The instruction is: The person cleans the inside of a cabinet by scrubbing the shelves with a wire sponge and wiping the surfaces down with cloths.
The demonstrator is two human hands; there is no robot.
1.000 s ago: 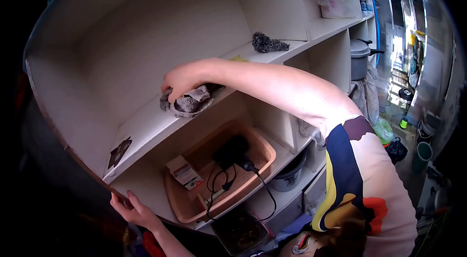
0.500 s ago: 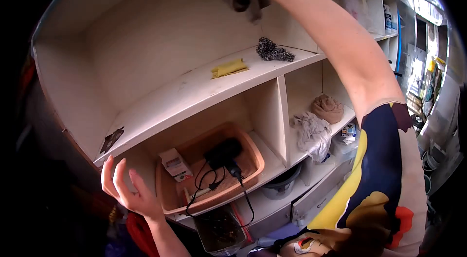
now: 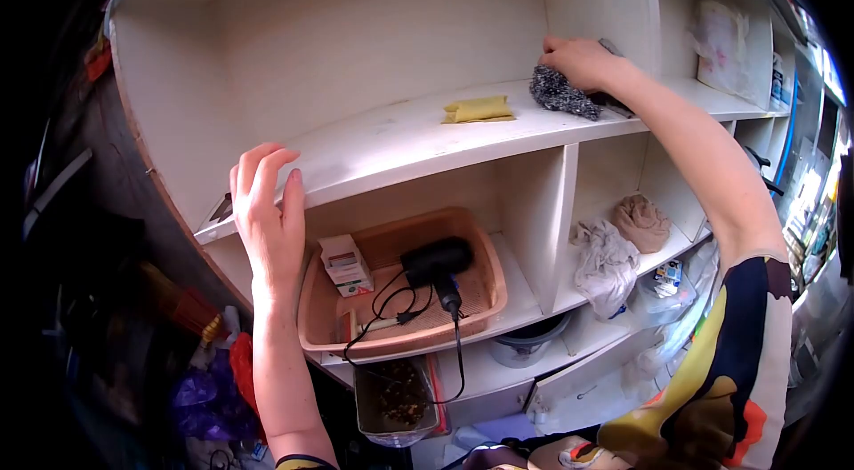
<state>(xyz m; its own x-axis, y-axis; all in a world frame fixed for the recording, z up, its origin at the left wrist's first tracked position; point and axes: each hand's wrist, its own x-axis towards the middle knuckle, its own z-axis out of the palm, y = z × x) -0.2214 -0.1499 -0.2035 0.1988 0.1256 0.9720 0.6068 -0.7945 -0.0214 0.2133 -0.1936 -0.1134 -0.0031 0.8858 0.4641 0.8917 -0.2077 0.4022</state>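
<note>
At the right end of the upper shelf, my right hand point(image 3: 583, 65) is closed on a dark grey rag point(image 3: 614, 105), mostly hidden under the hand and wrist. Right beside it, partly below the fingers, lies a speckled black-and-white fuzzy cloth point(image 3: 562, 95). Farther left on the same board rests a folded yellow cloth point(image 3: 479, 110). My left hand point(image 3: 269, 212) is empty, its fingers apart and loosely bent, in front of the shelf's left front edge.
Below, an orange plastic basket point(image 3: 494, 292) holds a black hair dryer point(image 3: 438, 262) with a hanging cord and a small white box point(image 3: 345, 265). To the right are a whitish cloth point(image 3: 608, 265) and a beige cloth point(image 3: 642, 223). A vertical divider point(image 3: 609, 16) bounds the upper compartment.
My right hand has brought the rag down from the back wall to the shelf beside the speckled cloth. My left hand is now higher, nearer the shelf edge. The view has shifted.
</note>
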